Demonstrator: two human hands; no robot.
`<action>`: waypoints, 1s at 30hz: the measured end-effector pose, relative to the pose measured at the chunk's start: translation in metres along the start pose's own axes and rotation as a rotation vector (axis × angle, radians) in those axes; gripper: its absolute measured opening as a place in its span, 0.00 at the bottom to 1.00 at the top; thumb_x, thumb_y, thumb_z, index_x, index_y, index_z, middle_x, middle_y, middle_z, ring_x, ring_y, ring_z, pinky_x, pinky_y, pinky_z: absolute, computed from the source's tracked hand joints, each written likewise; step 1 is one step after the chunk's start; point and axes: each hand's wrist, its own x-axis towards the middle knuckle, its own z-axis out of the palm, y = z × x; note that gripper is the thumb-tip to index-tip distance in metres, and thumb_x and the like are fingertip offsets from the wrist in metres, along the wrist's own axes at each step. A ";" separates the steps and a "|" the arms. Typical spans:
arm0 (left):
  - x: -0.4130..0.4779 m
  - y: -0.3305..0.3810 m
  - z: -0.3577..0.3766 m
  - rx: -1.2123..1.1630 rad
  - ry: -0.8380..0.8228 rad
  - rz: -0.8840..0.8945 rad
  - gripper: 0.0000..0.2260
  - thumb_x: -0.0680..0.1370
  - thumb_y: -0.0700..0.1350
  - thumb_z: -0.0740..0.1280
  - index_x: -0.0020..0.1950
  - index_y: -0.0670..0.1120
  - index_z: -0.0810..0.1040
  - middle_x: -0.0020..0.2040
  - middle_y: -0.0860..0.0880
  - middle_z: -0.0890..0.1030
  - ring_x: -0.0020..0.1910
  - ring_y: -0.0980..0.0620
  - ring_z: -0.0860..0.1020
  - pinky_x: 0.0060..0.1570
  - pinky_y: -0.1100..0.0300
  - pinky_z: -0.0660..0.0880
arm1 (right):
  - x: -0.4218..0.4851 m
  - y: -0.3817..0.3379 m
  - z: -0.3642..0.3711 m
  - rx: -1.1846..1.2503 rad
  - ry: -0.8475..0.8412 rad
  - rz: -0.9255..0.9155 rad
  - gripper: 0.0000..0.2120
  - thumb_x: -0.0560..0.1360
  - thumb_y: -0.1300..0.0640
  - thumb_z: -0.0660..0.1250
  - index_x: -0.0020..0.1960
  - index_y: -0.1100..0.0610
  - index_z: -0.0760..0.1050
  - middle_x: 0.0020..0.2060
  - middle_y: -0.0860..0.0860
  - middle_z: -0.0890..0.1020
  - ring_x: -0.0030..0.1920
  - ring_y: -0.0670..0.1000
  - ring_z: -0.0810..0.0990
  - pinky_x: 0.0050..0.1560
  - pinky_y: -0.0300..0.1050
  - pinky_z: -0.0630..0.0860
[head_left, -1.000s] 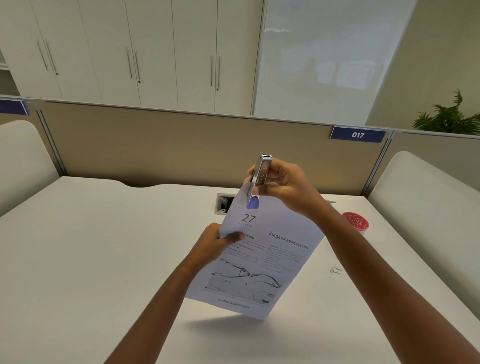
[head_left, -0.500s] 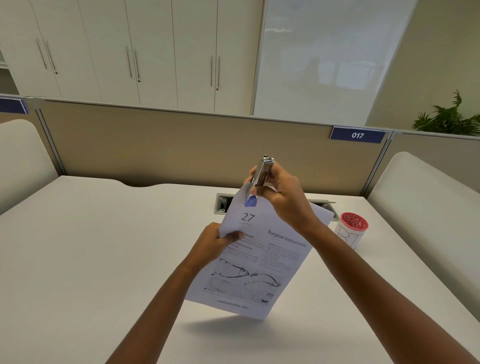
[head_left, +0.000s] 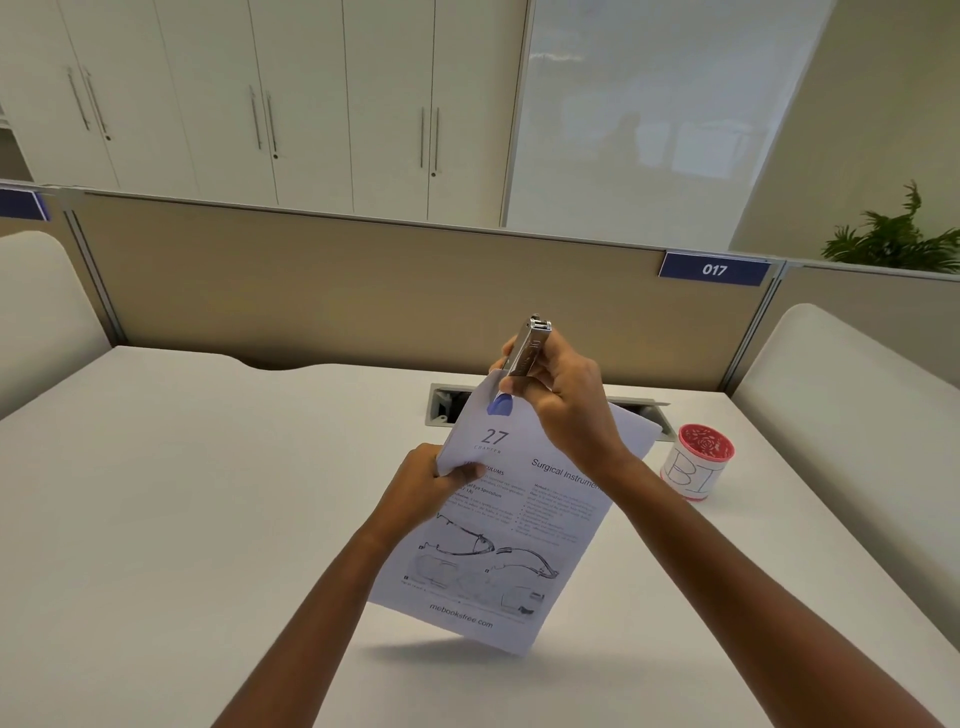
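Your L hand (head_left: 427, 480) pinches sheets (head_left: 540, 525) by left edge, held clear of bench (head_left: 156, 493), keeping top corner steady for stapling. Your R hand (head_left: 569, 402) wraps stapler (head_left: 529, 351), nose over that corner.

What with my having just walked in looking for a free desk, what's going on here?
A person is stapling papers at the white desk. The left hand pinches the left edge of some printed pages, headed "Surgical Instruments", and holds them up off the desk. The right hand grips a small metal stapler set on the pages' top corner. Whether a staple is in cannot be seen. A red-topped cup stands untouched to the right.
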 end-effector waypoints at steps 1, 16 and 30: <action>0.001 0.002 0.000 -0.007 0.016 0.015 0.08 0.76 0.44 0.64 0.54 0.44 0.73 0.47 0.45 0.78 0.37 0.54 0.77 0.31 0.73 0.74 | 0.001 -0.002 0.000 -0.003 -0.008 -0.010 0.09 0.71 0.73 0.63 0.50 0.65 0.72 0.37 0.42 0.77 0.37 0.38 0.80 0.44 0.29 0.75; 0.000 0.010 -0.013 -0.290 0.205 -0.019 0.02 0.75 0.41 0.66 0.46 0.44 0.77 0.40 0.49 0.81 0.31 0.56 0.81 0.30 0.69 0.77 | 0.012 0.000 -0.033 0.421 0.056 0.179 0.12 0.72 0.68 0.65 0.48 0.53 0.70 0.44 0.50 0.80 0.42 0.44 0.83 0.46 0.35 0.79; -0.008 0.000 -0.018 -0.455 0.323 -0.163 0.01 0.75 0.41 0.66 0.45 0.45 0.76 0.39 0.50 0.80 0.35 0.52 0.79 0.25 0.68 0.76 | -0.096 0.150 -0.019 -0.433 -0.143 0.985 0.17 0.74 0.58 0.65 0.59 0.65 0.70 0.55 0.62 0.79 0.43 0.55 0.75 0.40 0.42 0.70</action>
